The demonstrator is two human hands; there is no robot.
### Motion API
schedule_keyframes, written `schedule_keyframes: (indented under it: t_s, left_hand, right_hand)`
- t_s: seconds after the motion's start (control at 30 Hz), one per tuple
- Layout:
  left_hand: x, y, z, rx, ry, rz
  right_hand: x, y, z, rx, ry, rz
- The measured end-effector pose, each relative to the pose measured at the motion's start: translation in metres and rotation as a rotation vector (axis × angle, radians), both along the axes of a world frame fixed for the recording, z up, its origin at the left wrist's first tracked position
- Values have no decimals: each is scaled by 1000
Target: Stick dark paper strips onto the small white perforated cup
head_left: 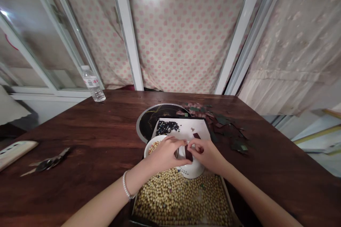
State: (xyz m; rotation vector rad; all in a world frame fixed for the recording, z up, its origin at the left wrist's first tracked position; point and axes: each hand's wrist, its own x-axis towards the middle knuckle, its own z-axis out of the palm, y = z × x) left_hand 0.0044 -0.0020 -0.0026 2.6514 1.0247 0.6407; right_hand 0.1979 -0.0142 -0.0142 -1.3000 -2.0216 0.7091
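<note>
My left hand and my right hand meet over a white bowl, both with fingers pinched on a small dark brown strip. The bowl rests on a tray full of pale yellow beans close to me. Beyond the bowl lies a white sheet with a heap of small dark beans and another dark strip. A white bead bracelet circles my left wrist.
A round black plate lies under the white sheet. Dark paper scraps are scattered to the right. Scissors and a pale flat object lie on the left; a water bottle stands at the far left edge of the wooden table.
</note>
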Motion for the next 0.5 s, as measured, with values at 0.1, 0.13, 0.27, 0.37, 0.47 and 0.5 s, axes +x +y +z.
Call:
schedule_keyframes:
  t_s: [0.1, 0.13, 0.27, 0.37, 0.47, 0.5]
  left_hand:
    - [-1, 0, 0, -7, -14, 5]
    - [-1, 0, 0, -9, -18, 9]
    - [0, 0, -1, -8, -14, 11]
    - [1, 0, -1, -3, -15, 10]
    - [1, 0, -1, -18, -10, -14]
    - [1, 0, 0, -22, -5, -15]
  right_hand:
    - [1, -6, 6, -94, 4, 72]
    - [1, -7, 7, -125, 19, 88]
    - [-1, -5, 4, -143, 130, 13]
    - [-3, -1, -2, -120, 164, -36]
    - [-5, -1, -4, -73, 123, -48]
    - [-5, -1, -4, -48, 98, -51]
